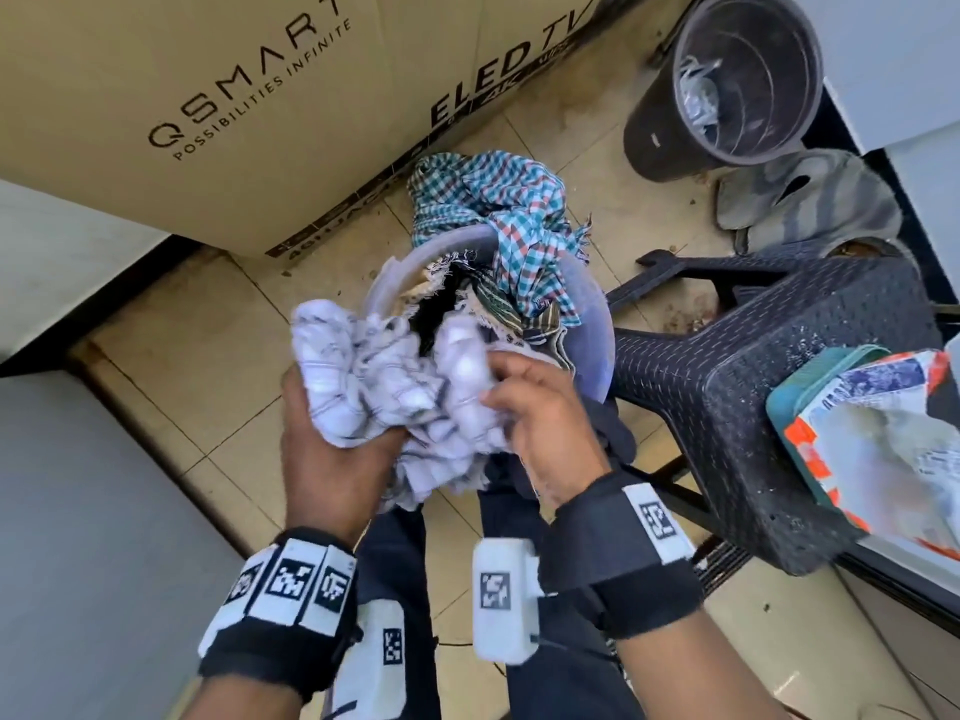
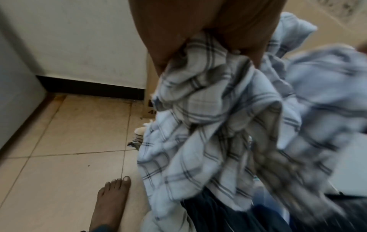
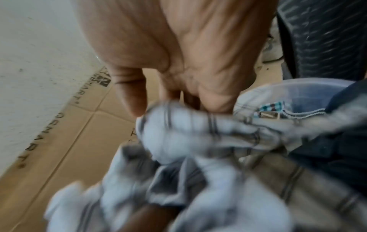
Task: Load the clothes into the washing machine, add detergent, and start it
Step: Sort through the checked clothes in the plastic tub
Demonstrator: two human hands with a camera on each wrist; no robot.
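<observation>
Gripping one white checked cloth [image 1: 395,387]: two hands (left hand [image 1: 332,459], right hand [image 1: 545,433]).

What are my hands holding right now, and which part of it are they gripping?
Both hands hold the white checked cloth. The left hand grips its bunched left side from below; the right hand pinches a fold on its right side.

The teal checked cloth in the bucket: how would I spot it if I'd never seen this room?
Start at the big cardboard TV box against the wall. Just in front of it stands a clear plastic bucket stuffed with clothes. The teal checked cloth hangs over the bucket's far rim, its small teal, white and red checks unlike the pale grey-lined cloth both hands hold.
</observation>
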